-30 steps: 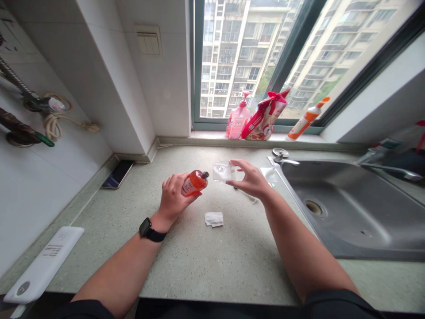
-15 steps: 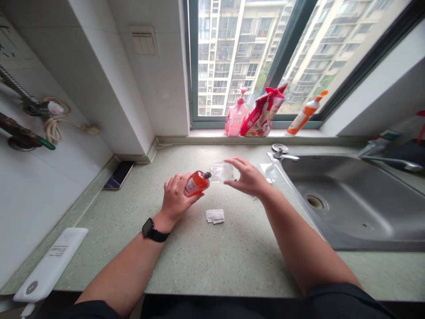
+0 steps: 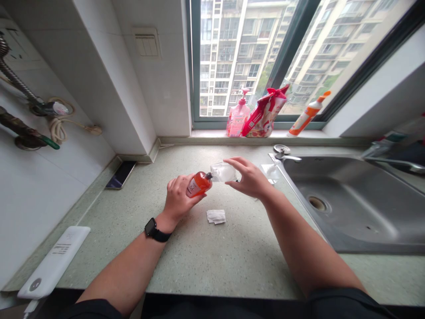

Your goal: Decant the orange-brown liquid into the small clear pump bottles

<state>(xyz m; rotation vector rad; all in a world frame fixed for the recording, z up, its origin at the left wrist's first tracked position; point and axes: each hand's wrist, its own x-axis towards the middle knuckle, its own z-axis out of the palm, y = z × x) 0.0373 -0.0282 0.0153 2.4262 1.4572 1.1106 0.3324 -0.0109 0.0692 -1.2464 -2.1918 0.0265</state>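
Observation:
My left hand (image 3: 179, 192) is closed around a bottle of orange-red liquid (image 3: 199, 184) with a pale label. The bottle is uncapped and tilted, its dark threaded neck pointing right. Against that neck, or just in front of it, is the end of a clear bottle (image 3: 222, 172). My right hand (image 3: 249, 177) grips the clear bottle between thumb and fingers, also tilted. Whether the two necks touch I cannot tell. A folded white tissue (image 3: 215, 216) lies on the counter below the bottles.
A steel sink (image 3: 348, 243) is set in on the right. A phone (image 3: 121, 174) and a white power bank (image 3: 53, 261) lie on the left. On the sill stand a pink pump bottle (image 3: 237, 118), a red bag (image 3: 265, 115) and an orange-white bottle (image 3: 308, 116).
The camera view has shifted slightly. Both hands keep their hold on the two bottles, which stay close together with little visible movement.

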